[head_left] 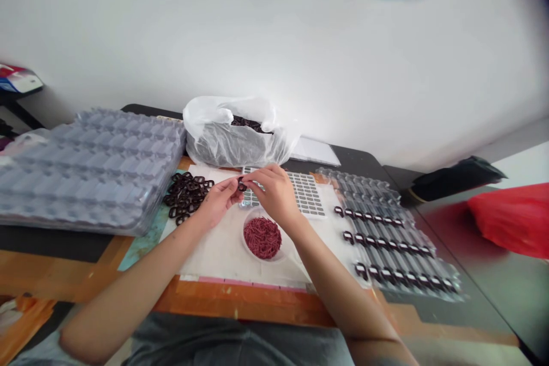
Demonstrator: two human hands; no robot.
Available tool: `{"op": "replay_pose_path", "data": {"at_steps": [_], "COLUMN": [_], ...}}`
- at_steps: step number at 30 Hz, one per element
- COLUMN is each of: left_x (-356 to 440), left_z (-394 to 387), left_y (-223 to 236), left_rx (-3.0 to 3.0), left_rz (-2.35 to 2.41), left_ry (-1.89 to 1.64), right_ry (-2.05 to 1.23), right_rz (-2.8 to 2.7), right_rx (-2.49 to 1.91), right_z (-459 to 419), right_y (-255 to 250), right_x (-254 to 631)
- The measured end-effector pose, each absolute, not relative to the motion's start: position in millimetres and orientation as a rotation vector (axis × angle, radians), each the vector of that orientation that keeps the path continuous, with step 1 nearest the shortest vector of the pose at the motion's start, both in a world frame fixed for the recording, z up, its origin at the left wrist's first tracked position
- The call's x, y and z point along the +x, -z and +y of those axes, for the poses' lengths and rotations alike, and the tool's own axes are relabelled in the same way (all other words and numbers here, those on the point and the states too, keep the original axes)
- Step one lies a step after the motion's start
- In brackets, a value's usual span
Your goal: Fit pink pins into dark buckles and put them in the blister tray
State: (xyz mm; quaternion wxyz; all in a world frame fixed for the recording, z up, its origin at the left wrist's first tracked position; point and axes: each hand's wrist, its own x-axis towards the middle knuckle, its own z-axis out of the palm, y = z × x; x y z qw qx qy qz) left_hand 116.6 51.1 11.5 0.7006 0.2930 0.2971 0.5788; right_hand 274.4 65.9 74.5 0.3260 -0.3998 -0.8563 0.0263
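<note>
1. You are working at an orange-brown wooden table (240,303) in front of a white wall, with a stack of grey-blue plastic blister trays (86,171) sitting on your left and a clear blister tray (369,194) sitting on your right, carrying three rows of dark loops.
2. A white plastic bag (223,151) is standing beyond your hands, holding more dark loops.
3. A white paper sheet (214,257) is lying under your forearms, with a sheet of small grey labels (304,194) showing past your right hand and a round clear dish (285,246) of maroon strips sitting just below it.
4. A heap of linked dark loops (186,197) is lying just beside your left hand (218,201).
5. Your left hand and right hand (274,194) are closing in a tight pinch on a small dark loop (241,185), above the paper between them; your fingers are hiding how it sits.
6. Pinching at the fingertips and bracing both hands close together is giving you steady control.
</note>
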Motion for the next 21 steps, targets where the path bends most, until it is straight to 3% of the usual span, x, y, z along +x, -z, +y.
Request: {"op": "replay_pose_path", "data": {"at_steps": [14, 21], "left_x": [116.9, 118.7], "left_z": [53.3, 51.5], "left_y": [-5.4, -8.3], "left_rx": [0.645, 0.669], "left_rz": [0.636, 0.635], "left_ry": [-1.330, -1.317], "right_ry": [0.111, 0.038], "right_rz": [-2.249, -2.188], "right_rx": [-1.042, -1.097], "right_z": [61.7, 63.4], "right_y": [-70.8, -74.3], "right_x": [272.1, 273.9]}}
